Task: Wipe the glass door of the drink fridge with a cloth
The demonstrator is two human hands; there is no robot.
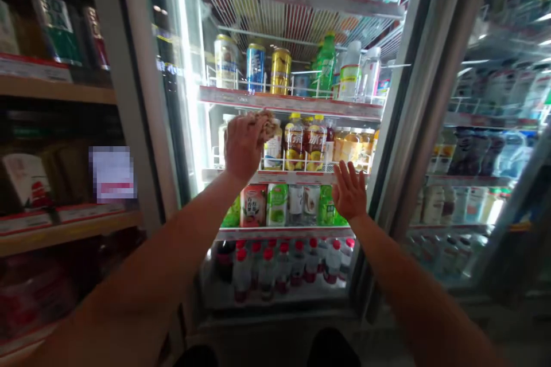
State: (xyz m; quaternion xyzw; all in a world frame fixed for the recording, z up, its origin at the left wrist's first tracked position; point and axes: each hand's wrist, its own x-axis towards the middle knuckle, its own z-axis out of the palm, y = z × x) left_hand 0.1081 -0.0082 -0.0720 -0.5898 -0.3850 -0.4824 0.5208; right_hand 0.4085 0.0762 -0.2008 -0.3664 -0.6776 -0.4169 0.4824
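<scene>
My left hand (244, 146) is closed around a crumpled brownish cloth (267, 123), raised in front of the drinks cooler near its third visible shelf. Behind the cloth a pale-labelled bottle is partly hidden. My right hand (349, 190) is open with its fingers spread, holding nothing, in front of the right part of the shelf edge (297, 178). Close to it are several bottles of orange drink (346, 146) and a green drink carton (326, 206). Bottles of iced tea with yellow caps (295, 143) stand between the two hands. Whether either hand touches glass, I cannot tell.
Cans (280, 71) and a green bottle (327, 63) stand on the shelf above. Several red-capped bottles (267, 275) fill the bottom. To the left is a dark wooden shelf (55, 90) of bottles; to the right a metal door frame (424, 92) and another cooler.
</scene>
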